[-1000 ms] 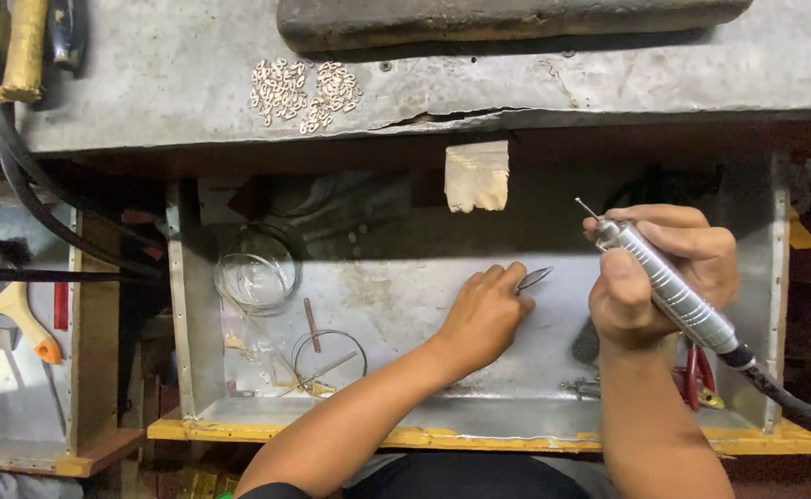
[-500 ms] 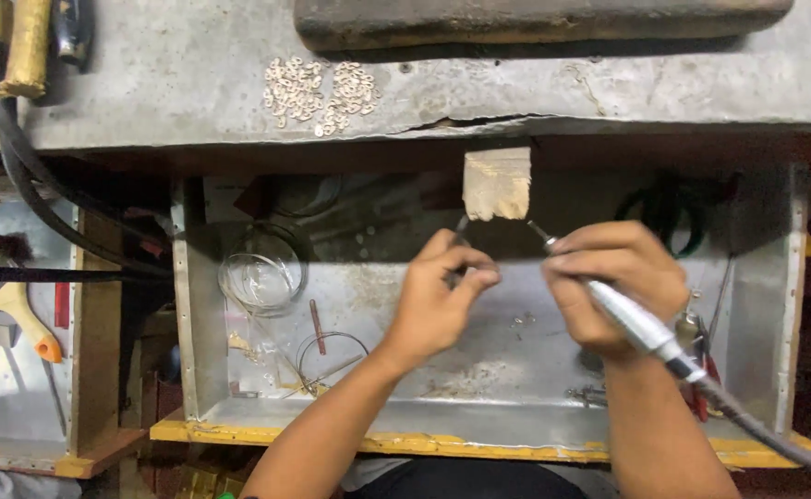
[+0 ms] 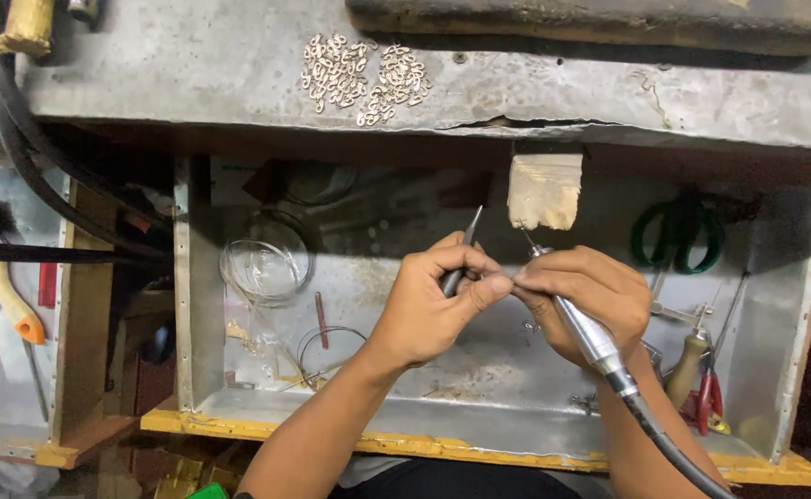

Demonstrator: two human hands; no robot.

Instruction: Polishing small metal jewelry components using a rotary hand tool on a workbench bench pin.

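Grey metal worktop (image 3: 193, 83) up top carried two heaps of small links (image 3: 364, 74) while, mid-frame over the tray (image 3: 184, 296), left hand (image 3: 429, 310) pinched tweezers (image 3: 461, 254) and right hand (image 3: 590, 296) gripped the rotary handpiece (image 3: 581, 323), tips meeting, so work looked underway, not finished.

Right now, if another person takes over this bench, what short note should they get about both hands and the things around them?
Left hand: pinches thin metal tweezers, tips up, thumb meeting the right hand.
Right hand: grips a silver rotary handpiece with black cable; its fine bit points at the pale wooden bench peg.
Any piece held between the hands is too small to see.
Two piles of small silver links lie on the grey bench top; a clear glass dish sits in the metal tray.
Done and left: cannot be judged.
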